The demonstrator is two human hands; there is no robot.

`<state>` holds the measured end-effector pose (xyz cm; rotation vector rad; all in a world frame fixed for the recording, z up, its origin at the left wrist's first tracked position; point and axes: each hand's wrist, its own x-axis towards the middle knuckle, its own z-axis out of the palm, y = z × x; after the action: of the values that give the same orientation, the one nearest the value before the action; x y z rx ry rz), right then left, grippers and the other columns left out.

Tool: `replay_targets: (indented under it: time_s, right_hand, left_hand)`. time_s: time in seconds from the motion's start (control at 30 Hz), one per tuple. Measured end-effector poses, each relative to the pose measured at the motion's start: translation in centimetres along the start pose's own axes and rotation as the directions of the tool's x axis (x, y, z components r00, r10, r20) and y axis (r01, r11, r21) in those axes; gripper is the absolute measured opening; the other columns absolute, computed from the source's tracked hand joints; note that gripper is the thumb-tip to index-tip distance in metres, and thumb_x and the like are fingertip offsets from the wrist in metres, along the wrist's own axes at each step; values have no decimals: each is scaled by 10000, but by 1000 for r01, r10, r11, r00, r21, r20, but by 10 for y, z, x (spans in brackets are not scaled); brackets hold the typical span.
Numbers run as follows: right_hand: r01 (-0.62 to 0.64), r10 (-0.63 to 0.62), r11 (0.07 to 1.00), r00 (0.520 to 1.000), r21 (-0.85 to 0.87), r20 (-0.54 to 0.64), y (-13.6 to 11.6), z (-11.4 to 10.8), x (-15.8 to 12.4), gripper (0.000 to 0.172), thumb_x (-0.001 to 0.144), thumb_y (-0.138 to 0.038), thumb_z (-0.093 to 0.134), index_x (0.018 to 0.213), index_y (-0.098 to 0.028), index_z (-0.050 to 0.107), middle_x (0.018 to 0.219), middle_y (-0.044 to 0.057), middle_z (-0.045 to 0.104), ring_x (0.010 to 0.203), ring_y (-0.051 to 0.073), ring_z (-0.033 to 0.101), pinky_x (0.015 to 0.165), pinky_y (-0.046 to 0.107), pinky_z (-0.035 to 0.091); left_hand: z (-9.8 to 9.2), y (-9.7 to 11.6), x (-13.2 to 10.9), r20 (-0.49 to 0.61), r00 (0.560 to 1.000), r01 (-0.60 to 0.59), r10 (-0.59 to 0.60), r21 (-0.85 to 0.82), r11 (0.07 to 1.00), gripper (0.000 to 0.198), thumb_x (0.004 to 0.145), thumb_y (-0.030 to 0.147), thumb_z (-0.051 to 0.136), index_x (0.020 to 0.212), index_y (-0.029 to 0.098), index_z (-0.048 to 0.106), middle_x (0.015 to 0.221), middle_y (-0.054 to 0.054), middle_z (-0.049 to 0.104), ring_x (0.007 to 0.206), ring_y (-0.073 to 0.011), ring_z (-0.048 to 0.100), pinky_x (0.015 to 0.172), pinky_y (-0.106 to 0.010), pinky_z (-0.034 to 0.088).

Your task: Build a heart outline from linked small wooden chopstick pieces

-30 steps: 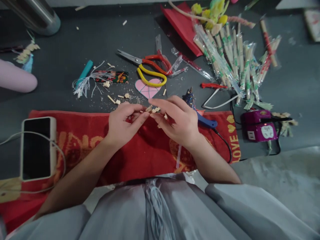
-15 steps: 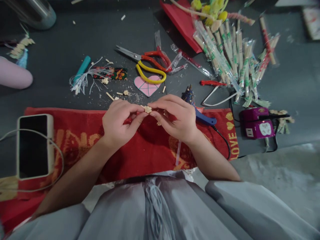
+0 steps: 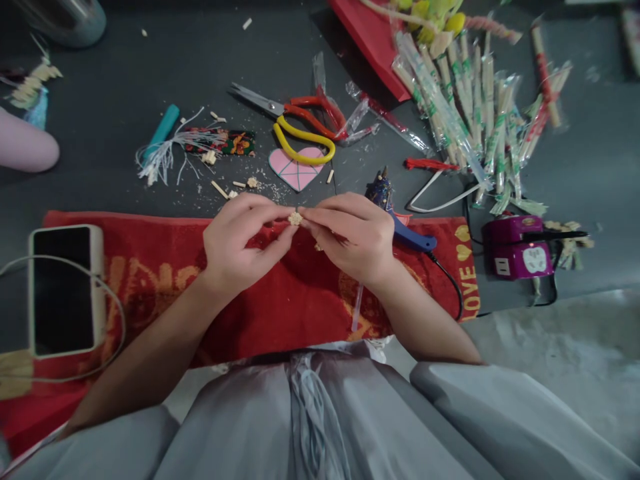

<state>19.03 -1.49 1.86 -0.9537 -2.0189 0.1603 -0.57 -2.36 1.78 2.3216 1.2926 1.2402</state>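
A small pale flower-shaped piece (image 3: pixel 295 219) is pinched between the fingertips of both hands above the red towel (image 3: pixel 250 323). My left hand (image 3: pixel 240 243) grips its left side with thumb and forefinger. From the right, my right hand (image 3: pixel 353 233) closes its fingertips on the same piece. Another small pale piece (image 3: pixel 319 247) shows partly under the right hand. Just right of that hand lies a glue gun (image 3: pixel 413 235) with a blue handle, its middle partly hidden. Beyond the hands, a pink heart-shaped card (image 3: pixel 296 171) rests partly under scissors (image 3: pixel 305 140) with yellow and red handles.
A phone (image 3: pixel 64 290) with a white cable lies on the towel at left. At right stands a purple power socket (image 3: pixel 515 247). Several wrapped sticks (image 3: pixel 470 100) are piled at the back right. A teal tube (image 3: pixel 163 132), white tassel threads (image 3: pixel 167 157) and pale crumbs lie at back left.
The flower-shaped piece has turned slightly between the fingertips, showing more of its face. Both hands stay nearly in place; the surroundings have shifted slightly with the camera.
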Motion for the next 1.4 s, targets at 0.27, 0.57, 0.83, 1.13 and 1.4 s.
replay_targets:
  time_s: [0.27, 0.57, 0.83, 1.13, 1.4]
  right_hand:
    - [81, -40, 988, 958, -134, 283, -6, -13, 1, 342, 957, -213, 540, 631, -177, 636, 590, -10, 597, 544, 108, 455, 546, 273, 317]
    - [-14, 162, 919, 924, -394, 346, -5, 4, 0, 219, 991, -273, 548, 951, -167, 736, 889, 76, 685, 855, 216, 545, 778, 332, 411]
    - [-77, 305, 891, 831, -448, 465, -4, 16, 6, 254, 1027, -241, 497, 991, -186, 743, 1040, 112, 664, 992, 253, 523, 827, 366, 399]
    - [-88, 305, 900, 827, -428, 472, -1, 18, 5, 265, 1038, -240, 492, 967, -185, 741, 1015, 110, 656, 971, 243, 513, 831, 364, 405]
    - [-73, 284, 900, 846, -429, 452, -1, 19, 2, 240, 1031, -227, 502, 976, -183, 732, 998, 102, 657, 959, 241, 512, 822, 359, 397]
  left_hand:
    - [-5, -42, 7, 98, 995, 19, -32, 123, 992, 35, 863, 223, 688, 886, 242, 668, 851, 52, 727, 779, -136, 639, 722, -290, 507]
    - [-2, -61, 9, 333, 941, -24, -66, 260, 965, 200, 936, 416, 602, 913, 263, 730, 862, 3, 715, 865, -203, 584, 824, -399, 424]
    - [2, -66, 3, 320, 945, -17, -60, 234, 972, 236, 972, 458, 582, 961, 278, 735, 873, 1, 686, 937, -226, 588, 876, -435, 403]
    - [-1, -62, 5, 359, 928, 6, -101, 255, 967, 200, 1002, 464, 559, 1016, 348, 721, 921, 30, 686, 1008, -232, 618, 940, -450, 435]
    - [-2, -62, 6, 412, 899, 32, -151, 283, 959, 185, 993, 454, 556, 1030, 350, 704, 940, 28, 673, 1049, -236, 617, 994, -467, 437]
